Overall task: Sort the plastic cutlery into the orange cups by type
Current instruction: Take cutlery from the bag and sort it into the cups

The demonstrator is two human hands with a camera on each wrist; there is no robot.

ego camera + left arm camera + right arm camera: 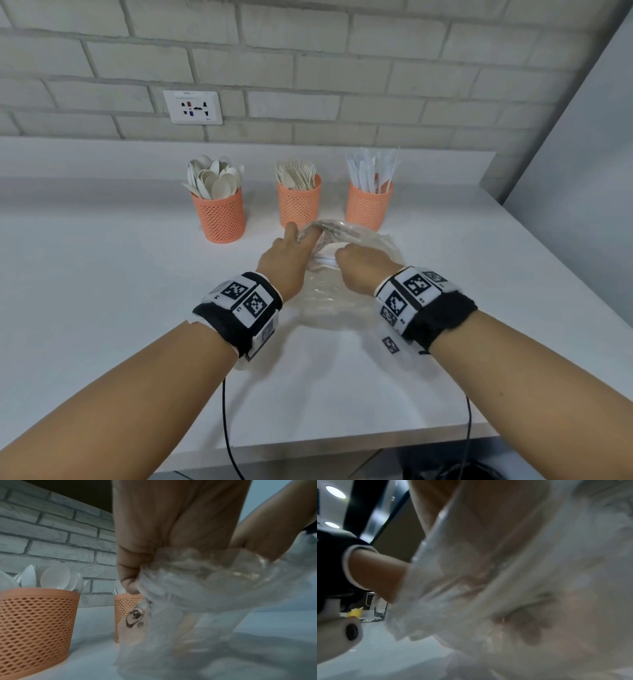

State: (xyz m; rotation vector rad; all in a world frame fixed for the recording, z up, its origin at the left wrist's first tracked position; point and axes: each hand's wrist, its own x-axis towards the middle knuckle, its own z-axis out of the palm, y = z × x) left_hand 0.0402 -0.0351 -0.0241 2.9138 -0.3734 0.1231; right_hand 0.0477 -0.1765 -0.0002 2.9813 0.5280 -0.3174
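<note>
1. Cutlery stands sorted at the back of the white counter [102, 274]: spoons in the left orange cup [219, 214], forks in the middle cup [298, 202], knives in the right cup [368, 205].
2. Just in front of the middle and right cups we are working a clear plastic bag [329, 301], which lies crumpled on the counter between our wrists.
3. Our left hand [287, 260] has its fingers curled, pinching a gathered fold at the bag's mouth; the left wrist view shows this plainly.
4. Our right hand [359, 267] is reaching into the bag. We cannot tell how its fingers lie, since film blurs them.
5. We judge the bag light, soft and slippery, so it will collapse unless its mouth is held wide at the rim.
6. Any pieces left inside should be light, stiff and a little brittle. We would take them by the handles.
</note>
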